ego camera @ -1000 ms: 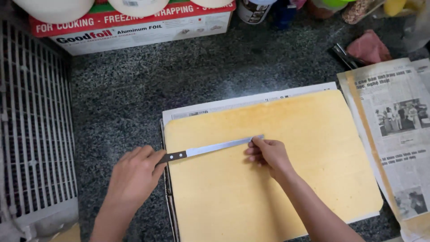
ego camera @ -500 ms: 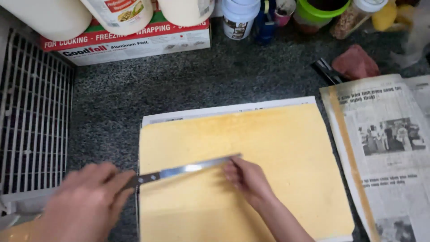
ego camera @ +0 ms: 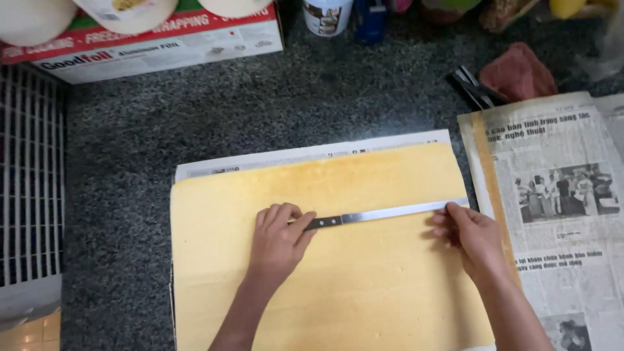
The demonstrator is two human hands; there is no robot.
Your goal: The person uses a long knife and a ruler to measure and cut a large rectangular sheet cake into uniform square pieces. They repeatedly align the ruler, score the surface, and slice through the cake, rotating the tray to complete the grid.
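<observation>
Left hand: my left hand [ego camera: 278, 237] rests on the sponge sheet, its fingers [ego camera: 300, 222] curled and pinching the dark handle of the knife [ego camera: 383, 213].
Right hand: my right hand [ego camera: 478, 237] sits at the sheet's right edge, fingers pressed together on the tip of the blade.
Knife: long and thin, lying nearly level across the sheet, handle to the left, tip slightly higher at the right edge.
Sponge sheet: a large flat yellow sponge sheet [ego camera: 364, 286] lies in the middle of the desk [ego camera: 195, 123], on white paper [ego camera: 260, 162] that shows along its far edge.
Right side: a newspaper [ego camera: 559, 214] lies just beside the sheet.
Far edge: I see a long foil box [ego camera: 162, 45], a small tub [ego camera: 327, 16] and a reddish cloth [ego camera: 520, 71].
Left side: a white wire rack [ego camera: 29, 182].
</observation>
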